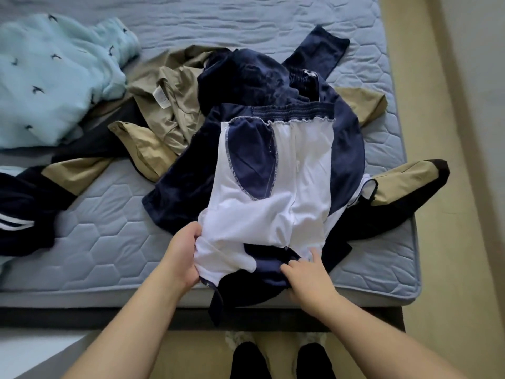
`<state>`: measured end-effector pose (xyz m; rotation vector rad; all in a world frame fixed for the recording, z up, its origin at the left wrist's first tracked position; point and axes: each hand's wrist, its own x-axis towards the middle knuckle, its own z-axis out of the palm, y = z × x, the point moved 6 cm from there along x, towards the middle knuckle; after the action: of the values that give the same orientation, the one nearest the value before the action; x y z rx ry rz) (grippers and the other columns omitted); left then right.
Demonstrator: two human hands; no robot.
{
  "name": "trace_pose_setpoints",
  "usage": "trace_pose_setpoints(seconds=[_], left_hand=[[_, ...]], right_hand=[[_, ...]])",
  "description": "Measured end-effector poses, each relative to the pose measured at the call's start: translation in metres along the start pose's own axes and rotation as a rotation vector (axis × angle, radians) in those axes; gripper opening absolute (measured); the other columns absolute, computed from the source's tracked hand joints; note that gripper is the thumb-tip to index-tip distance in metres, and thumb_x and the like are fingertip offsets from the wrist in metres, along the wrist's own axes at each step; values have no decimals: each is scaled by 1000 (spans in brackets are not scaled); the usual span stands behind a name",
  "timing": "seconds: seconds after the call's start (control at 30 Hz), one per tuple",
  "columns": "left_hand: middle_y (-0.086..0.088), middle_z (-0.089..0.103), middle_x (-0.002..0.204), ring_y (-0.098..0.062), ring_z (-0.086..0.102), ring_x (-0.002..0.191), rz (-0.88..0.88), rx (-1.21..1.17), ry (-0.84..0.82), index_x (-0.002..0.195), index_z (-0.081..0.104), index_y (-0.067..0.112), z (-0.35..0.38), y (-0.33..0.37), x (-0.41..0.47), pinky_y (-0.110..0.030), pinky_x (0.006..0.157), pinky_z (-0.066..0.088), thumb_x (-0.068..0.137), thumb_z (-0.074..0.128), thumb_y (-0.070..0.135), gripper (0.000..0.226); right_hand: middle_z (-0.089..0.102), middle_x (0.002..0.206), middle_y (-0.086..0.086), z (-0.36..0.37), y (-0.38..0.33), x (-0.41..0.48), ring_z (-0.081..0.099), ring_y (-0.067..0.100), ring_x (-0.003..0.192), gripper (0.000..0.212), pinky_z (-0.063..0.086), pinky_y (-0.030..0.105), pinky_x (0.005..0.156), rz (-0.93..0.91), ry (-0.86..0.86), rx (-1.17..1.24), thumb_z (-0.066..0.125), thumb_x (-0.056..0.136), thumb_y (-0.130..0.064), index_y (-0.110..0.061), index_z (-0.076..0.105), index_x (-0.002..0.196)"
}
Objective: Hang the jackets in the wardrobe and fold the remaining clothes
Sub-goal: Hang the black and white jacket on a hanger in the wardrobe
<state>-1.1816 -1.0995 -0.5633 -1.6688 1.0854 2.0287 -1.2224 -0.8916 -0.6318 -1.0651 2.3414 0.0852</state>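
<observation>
A navy garment lies inside out on the bed, its white lining and elastic waistband facing up. My left hand grips the lining's lower left edge near the mattress front. My right hand presses into the navy fabric at the lower right, fingers curled on the cloth. A beige and black jacket sprawls under and behind the navy piece, one sleeve sticking out to the right.
A light blue top with a small bird print is heaped at the back left. A dark garment with white stripes lies at the left edge. The blue quilted mattress ends near my feet; the floor runs along the right.
</observation>
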Motion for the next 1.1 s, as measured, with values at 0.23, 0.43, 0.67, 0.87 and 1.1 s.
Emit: trace_pose_setpoints(seconds=[0.23,0.43,0.67,0.87,1.1], left_hand=[[-7,52,82,-34,55,89,275,1242,369,77,44,13,-58,46,54,-32,62,32,81,39,14,6],[-9,60,82,-22,54,73,291,818,82,84,61,9,6,51,67,-29,66,41,92,48,11,15],[-8,59,77,-13,60,60,265,-17,-343,98,56,5,73,62,24,-22,53,53,93,45,-5,15],[8,66,82,-8,60,76,488,541,-201,87,64,24,68,81,0,-17,66,45,91,47,1,29],[-2,65,78,-14,62,71,533,596,-232,87,63,18,69,73,-50,-32,71,52,91,61,23,6]], right_hand=[[56,71,-9,-26,-5,29,53,7,64,14,44,22,61,7,-627,658,56,82,-20,-27,54,70],[56,81,-16,-39,55,70,59,15,88,13,50,29,84,290,-165,699,56,82,-21,-27,59,94],[59,118,-15,-41,-3,42,54,0,109,49,41,16,95,49,-224,992,67,79,-27,-28,51,125],[52,69,-7,-90,-6,57,48,9,66,23,39,14,55,407,-19,1373,45,98,-14,-15,54,78],[57,80,-5,-156,0,32,54,5,67,29,47,10,57,324,15,1425,38,101,-12,-23,53,79]])
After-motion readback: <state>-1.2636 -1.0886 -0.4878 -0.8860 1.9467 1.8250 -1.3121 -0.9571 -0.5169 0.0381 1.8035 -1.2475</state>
